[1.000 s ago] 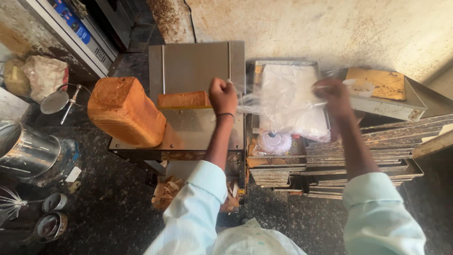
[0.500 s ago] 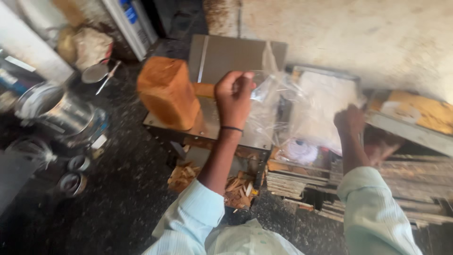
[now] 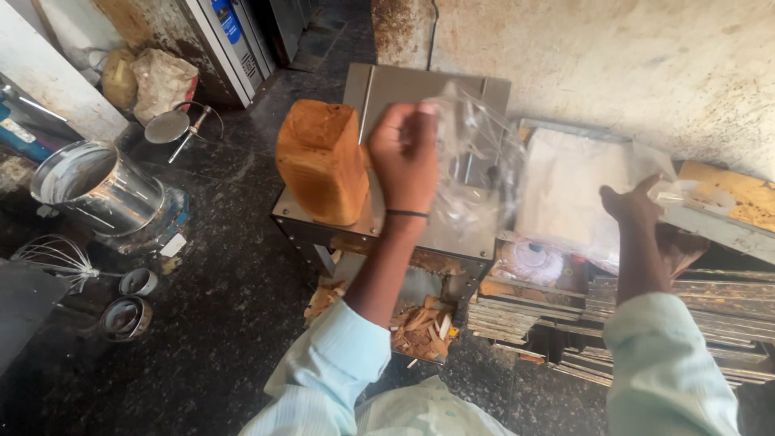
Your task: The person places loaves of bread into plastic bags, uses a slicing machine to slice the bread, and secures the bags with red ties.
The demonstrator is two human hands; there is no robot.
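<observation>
At frame left a steel pot (image 3: 97, 187) stands on the floor. At centre, a bread loaf (image 3: 322, 161) stands upright on the slicer desk (image 3: 452, 234). Just right, the left hand (image 3: 404, 157) grips a clear plastic bag (image 3: 476, 161), seemingly opening it for bagging. The right hand (image 3: 634, 206) hovers open over stacked bags (image 3: 565, 194); next, spreading the mouth looks needed.

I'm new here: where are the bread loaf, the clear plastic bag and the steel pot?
bread loaf (image 3: 321, 165), head view, its side crust.
clear plastic bag (image 3: 472, 165), head view, its middle.
steel pot (image 3: 109, 198), head view, its outer wall.
</observation>
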